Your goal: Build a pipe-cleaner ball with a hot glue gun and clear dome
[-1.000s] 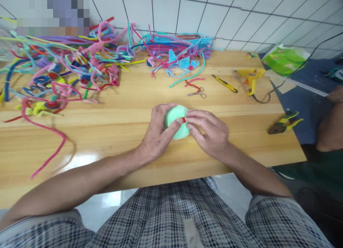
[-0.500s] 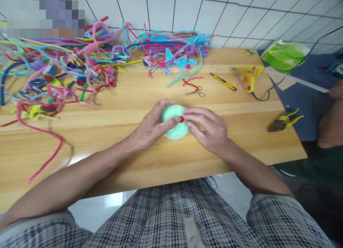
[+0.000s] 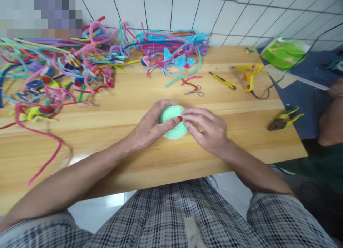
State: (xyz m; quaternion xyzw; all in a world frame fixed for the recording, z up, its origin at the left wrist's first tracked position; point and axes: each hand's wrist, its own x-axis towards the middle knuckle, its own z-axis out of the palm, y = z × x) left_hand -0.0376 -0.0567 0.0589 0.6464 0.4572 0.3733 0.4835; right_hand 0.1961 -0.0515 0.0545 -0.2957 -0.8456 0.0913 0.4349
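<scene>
1. Head view: the mint coiled disc (image 3: 171, 133) is over the tabletop (image 3: 150, 165), between near and far edges. The left hand (image 3: 151, 125) grips its rim, thumb against the red piece (image 3: 180, 119); a thumb slip could shift that piece.
2. Same view: the right hand (image 3: 210, 128) has fingertips bent at the disc's right side; pinching or merely touching, I cannot tell. Tugging might loosen coils.

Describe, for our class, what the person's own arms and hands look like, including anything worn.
The left hand and right hand wear no gloves. Both forearms are bare, without watch or bracelet. The short sleeves are dark-and-pale checked, edged in plain grey.
</scene>
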